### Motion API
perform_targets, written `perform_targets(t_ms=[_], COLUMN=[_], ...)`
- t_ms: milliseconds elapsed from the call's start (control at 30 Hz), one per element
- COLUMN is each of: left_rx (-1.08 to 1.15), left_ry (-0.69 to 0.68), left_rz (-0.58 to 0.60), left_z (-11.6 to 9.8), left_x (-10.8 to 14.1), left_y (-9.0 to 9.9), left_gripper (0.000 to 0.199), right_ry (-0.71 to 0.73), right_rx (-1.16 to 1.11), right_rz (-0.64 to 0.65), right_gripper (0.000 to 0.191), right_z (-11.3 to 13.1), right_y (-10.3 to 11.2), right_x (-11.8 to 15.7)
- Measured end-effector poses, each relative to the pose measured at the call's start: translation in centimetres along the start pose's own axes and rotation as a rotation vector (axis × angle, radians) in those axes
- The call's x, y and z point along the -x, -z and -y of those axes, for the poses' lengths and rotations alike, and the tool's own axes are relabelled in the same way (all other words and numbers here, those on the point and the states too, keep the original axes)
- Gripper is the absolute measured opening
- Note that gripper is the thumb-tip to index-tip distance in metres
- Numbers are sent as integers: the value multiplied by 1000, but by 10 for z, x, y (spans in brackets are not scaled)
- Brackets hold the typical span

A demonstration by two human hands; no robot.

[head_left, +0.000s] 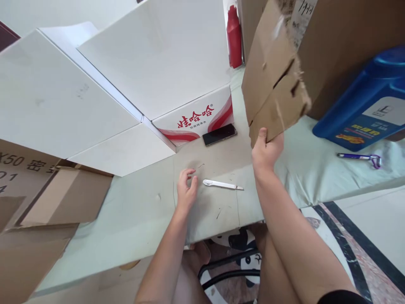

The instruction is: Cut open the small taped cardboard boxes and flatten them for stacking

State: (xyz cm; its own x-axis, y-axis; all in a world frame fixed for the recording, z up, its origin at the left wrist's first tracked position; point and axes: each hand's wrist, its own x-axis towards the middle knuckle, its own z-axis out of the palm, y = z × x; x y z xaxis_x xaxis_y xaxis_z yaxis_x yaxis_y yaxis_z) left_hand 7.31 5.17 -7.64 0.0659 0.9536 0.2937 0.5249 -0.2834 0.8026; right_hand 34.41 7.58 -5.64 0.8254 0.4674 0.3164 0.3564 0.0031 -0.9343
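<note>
My right hand (pixel 267 151) grips the lower edge of a torn piece of brown cardboard (pixel 268 84), its thumb on the near face. The cardboard is held up on edge, and slits and ragged cuts run along its right side. Over the table, my left hand (pixel 186 188) is empty, its fingers loosely curled and apart. Just right of that hand lies a white scalpel-like craft knife (pixel 220 184), its short blade pointing right. Behind the knife, a black phone (pixel 220 134) rests against a white box with red lettering (pixel 199 116).
White boxes (pixel 164 55) stand along the back and left. Brown cartons (pixel 63 196) fill the left edge, and another large carton (pixel 348 50) is at right. A blue jug (pixel 367 105), a purple pen (pixel 354 156) and a red bottle (pixel 234 38) share the cloth-covered table (pixel 136 211).
</note>
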Motion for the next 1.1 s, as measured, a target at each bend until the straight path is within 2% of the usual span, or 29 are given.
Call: perform_targets(t_ms=[100, 233, 400, 567, 800, 933, 1100], left_rx=[-19, -45, -39, 9, 106, 166, 321], left_ry=[3, 21, 65, 86, 87, 70, 43], left_rz=[7, 5, -17, -29, -81, -144, -264], left_z=[1, 6, 12, 13, 6, 2, -2], left_x=[-2, -1, -1, -5, -10, -11, -7], left_y=[0, 5, 14, 15, 17, 33, 72], left_gripper=[25, 26, 26, 25, 33, 38, 34], right_ry=[-25, -12, 27, 53, 98, 132, 219], right_rx=[38, 50, 99, 120, 135, 231, 300], right_rz=[88, 163, 196, 491, 531, 623, 742], right_gripper=[37, 45, 49, 60, 48, 46, 43], right_z=[-7, -8, -18, -31, -28, -21, -4], right_y=[-9, -11, -4, -8, -12, -14, -9], right_x=[-2, -3, -12, -14, 4, 24, 60])
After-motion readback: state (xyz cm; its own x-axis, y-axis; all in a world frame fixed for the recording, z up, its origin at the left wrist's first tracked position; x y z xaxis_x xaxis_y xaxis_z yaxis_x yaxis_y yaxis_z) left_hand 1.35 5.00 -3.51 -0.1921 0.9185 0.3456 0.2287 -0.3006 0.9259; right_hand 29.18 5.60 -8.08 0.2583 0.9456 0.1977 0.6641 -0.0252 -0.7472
